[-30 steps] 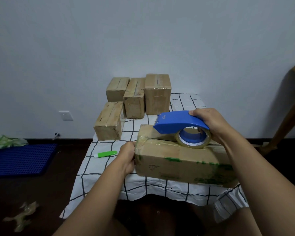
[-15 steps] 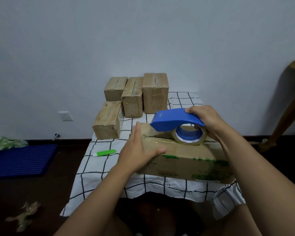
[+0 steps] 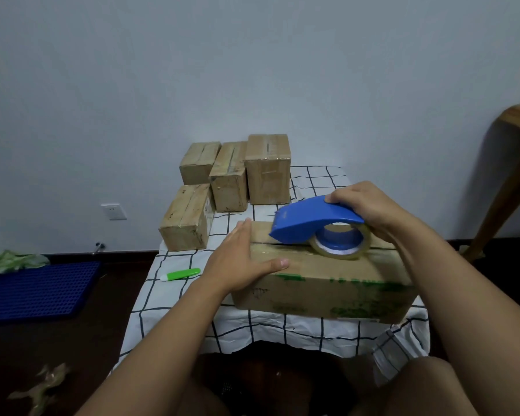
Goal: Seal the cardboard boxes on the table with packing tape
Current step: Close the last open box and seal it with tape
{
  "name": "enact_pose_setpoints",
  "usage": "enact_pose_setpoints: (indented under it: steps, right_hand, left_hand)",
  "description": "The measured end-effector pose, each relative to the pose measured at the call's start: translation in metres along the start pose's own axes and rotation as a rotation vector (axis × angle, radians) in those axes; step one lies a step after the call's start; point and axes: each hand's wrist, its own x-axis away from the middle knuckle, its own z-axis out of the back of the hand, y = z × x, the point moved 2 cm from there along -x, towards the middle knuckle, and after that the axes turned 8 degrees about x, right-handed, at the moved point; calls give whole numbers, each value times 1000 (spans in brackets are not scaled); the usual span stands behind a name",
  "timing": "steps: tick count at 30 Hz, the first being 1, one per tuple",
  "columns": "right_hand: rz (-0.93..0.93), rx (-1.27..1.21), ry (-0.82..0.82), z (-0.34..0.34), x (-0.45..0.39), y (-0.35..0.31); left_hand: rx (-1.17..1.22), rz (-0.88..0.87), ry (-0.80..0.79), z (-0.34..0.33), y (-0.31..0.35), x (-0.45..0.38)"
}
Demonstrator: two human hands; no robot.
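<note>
We see the nearest cardboard box (image 3: 321, 283), printed with green marks on its front face, lying at the near edge of the table (image 3: 282, 328), which is covered by a white cloth with a dark grid. The left hand (image 3: 240, 262) lies flat on the box's left end, fingers straight and together, thumb spread along the top front edge, pressing rather than gripping. The right hand (image 3: 370, 208) curls its fingers over the back of the blue tape dispenser (image 3: 312, 220), thumb side hidden, so we take it as a full grip. The dispenser's nose rests on the centre seam of the box top, and its roll of clear packing tape (image 3: 341, 240) sits against the cardboard just behind. A glossy strip seems to run along the seam, though glare makes this uncertain. Four smaller cardboard boxes (image 3: 228, 178) stand grouped at the table's far left. A green and white marker (image 3: 180, 274) lies on the cloth, left of the left hand.
</note>
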Motion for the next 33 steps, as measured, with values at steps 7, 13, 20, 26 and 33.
enact_pose_setpoints:
  steps: [7,13,20,26,33]
  right_hand:
    - [-14,90,-28,35,17,17]
    - [-1,182,-63,34,19,4]
    - [-10,218,-54,34,14,0]
    - [-6,233,-38,30,11,3]
    - [-38,185,-25,29,10,8]
  left_hand:
    - [-171,-103,-14,-3,1,1]
    - [-210,-105,-22,-5,1,1]
    - [-268,-91,-55,-4,0,2]
    - [-377,-135,-97,-2,5,2]
    - [-409,-215,-108,-24,20,19]
